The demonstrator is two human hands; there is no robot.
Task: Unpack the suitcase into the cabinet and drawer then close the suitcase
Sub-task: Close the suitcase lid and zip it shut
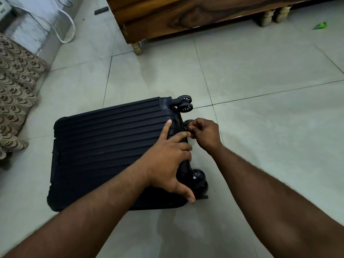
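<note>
A black ribbed hard-shell suitcase (111,146) lies flat on the tiled floor with its lid down and its wheels (185,104) pointing right. My left hand (167,161) presses on the lid near the wheel end, fingers spread and straight, thumb at the near corner. At the suitcase's right edge between the wheels, my right hand (204,134) has its fingers curled and pinches a small zipper pull (187,127). The pull itself is mostly hidden by the fingers.
A dark wooden cabinet (186,17) on short turned legs stands at the top of the view. A patterned cloth (16,90) lies at the left. A white cable (68,27) loops by the wall, and a green scrap (320,26) lies at the far right.
</note>
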